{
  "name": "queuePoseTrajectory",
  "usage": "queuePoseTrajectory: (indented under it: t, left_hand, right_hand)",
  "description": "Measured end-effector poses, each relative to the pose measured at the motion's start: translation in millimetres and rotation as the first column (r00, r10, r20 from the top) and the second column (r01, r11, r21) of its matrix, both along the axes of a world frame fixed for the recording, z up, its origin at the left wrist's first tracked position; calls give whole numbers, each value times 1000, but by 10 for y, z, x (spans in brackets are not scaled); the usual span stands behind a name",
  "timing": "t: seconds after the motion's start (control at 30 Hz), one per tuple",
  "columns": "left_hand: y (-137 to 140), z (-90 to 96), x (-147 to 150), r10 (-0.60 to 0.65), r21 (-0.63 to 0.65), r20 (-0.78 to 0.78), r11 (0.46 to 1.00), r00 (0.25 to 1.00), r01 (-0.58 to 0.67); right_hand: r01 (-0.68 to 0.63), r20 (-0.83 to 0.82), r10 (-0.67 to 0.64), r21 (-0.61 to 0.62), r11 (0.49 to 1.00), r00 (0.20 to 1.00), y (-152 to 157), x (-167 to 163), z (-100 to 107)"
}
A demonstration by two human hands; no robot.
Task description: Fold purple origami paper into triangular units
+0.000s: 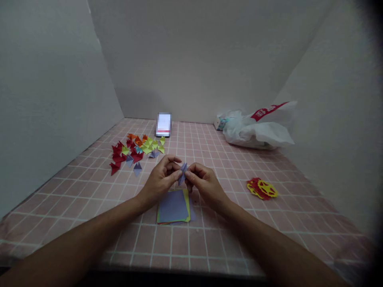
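Note:
A small piece of folded purple paper (182,174) is held up between both hands above the table. My left hand (163,175) pinches its left side between thumb and fingers. From the other side, the thumb and fingers of my right hand (205,181) grip it too. Just below the hands lies a stack of square paper sheets (173,206), purple on top with yellow and other colours showing at the edges. Ahead to the left is a loose pile of folded paper pieces (136,155) in red, orange, yellow, blue and purple.
A phone (164,124) with a lit, blurred screen stands at the back. Right of it lie a white plastic bag (259,131) and a tissue box (220,122). Red and yellow paper cut-outs (261,188) sit at right on the pink checked tablecloth (221,239). Pale walls enclose the table.

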State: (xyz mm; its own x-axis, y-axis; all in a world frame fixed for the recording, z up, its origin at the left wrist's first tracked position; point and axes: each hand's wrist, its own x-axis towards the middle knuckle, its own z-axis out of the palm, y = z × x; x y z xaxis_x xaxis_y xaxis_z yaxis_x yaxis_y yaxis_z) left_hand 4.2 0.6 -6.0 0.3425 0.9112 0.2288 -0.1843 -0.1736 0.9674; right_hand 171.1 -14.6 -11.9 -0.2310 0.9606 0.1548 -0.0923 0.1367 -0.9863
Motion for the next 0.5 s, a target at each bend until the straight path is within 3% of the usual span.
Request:
queuePoseTrajectory:
  t: [0.13, 0.33, 0.5]
  left_hand:
    - [21, -20, -8, -29, -103, -64, 994, 998, 22]
    - [24, 42, -13, -59, -153, -196, 988, 979, 29]
    - [34, 41, -10, -212, -255, -188, 953, 959, 161]
  right_hand:
    - [47, -5, -47, 20, 999, 999, 15, 7, -33]
    - [47, -69, -44, 29, 998, 997, 45, 18, -47]
    - [78, -57, -75, 51, 996, 996, 49, 31, 7]
